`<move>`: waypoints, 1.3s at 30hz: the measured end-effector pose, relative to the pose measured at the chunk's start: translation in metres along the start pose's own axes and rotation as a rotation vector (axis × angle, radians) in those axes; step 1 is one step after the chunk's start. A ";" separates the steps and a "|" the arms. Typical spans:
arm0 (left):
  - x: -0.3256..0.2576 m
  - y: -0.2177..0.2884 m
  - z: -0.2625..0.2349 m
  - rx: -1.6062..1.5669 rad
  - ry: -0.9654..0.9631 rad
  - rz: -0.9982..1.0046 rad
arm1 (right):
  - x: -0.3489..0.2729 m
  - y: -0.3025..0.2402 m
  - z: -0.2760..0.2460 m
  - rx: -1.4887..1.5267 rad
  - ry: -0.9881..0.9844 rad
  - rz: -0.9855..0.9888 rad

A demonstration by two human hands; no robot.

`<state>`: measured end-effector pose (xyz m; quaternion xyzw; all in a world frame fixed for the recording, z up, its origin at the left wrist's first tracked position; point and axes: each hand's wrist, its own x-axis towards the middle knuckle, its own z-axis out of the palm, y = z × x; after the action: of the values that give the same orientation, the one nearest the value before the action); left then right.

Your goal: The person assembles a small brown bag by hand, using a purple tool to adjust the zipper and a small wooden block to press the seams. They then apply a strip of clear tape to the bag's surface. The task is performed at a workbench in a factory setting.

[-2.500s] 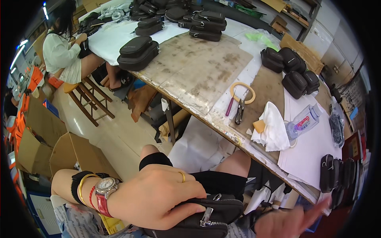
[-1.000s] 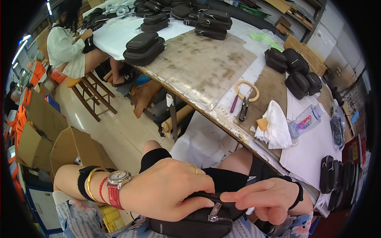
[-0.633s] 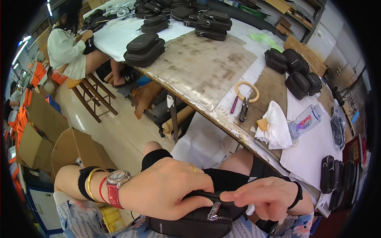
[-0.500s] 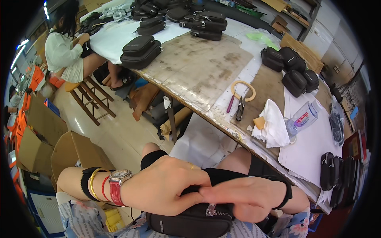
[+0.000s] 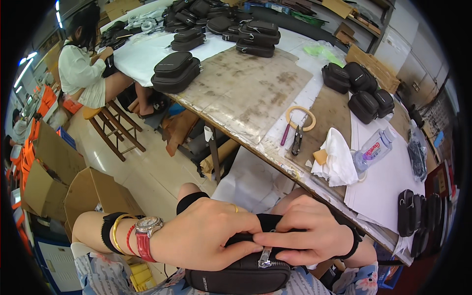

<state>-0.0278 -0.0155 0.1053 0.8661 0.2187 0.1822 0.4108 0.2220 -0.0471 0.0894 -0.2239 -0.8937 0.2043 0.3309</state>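
A small black zip bag rests in my lap, with a silver zip pull on its right part. My left hand is closed over the bag's upper edge, thumb and forefinger pinched close to the zip. My right hand curls over the right side, its fingertips meeting those of the left just above the zip pull. The thumb lies beside the pull; whether it grips the pull is hard to see. The bag's far side is hidden under both hands.
Ahead is a worktable with several black bags, thread snips, a purple-handled awl, a tape roll, a white cloth and a plastic bottle. Cardboard boxes stand left. Another person sits on a stool.
My right hand has turned and its fingers have spread over the bag's top edge, uncovering more of the zip pull. The left hand stays nearly in place.
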 end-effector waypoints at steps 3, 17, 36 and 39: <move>0.001 -0.002 0.001 -0.023 -0.032 -0.036 | -0.001 0.005 0.001 -0.082 -0.019 -0.086; 0.001 -0.009 0.009 -0.029 -0.027 -0.013 | 0.003 0.001 -0.001 -0.213 -0.145 -0.128; 0.004 -0.002 0.011 -0.010 0.029 0.017 | -0.006 0.004 0.002 0.350 0.196 0.316; 0.005 0.001 0.012 0.007 0.005 0.014 | -0.001 0.009 -0.013 0.555 -0.089 0.523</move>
<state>-0.0179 -0.0206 0.0995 0.8687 0.2144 0.1866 0.4058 0.2344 -0.0374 0.0930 -0.3370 -0.7307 0.5254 0.2766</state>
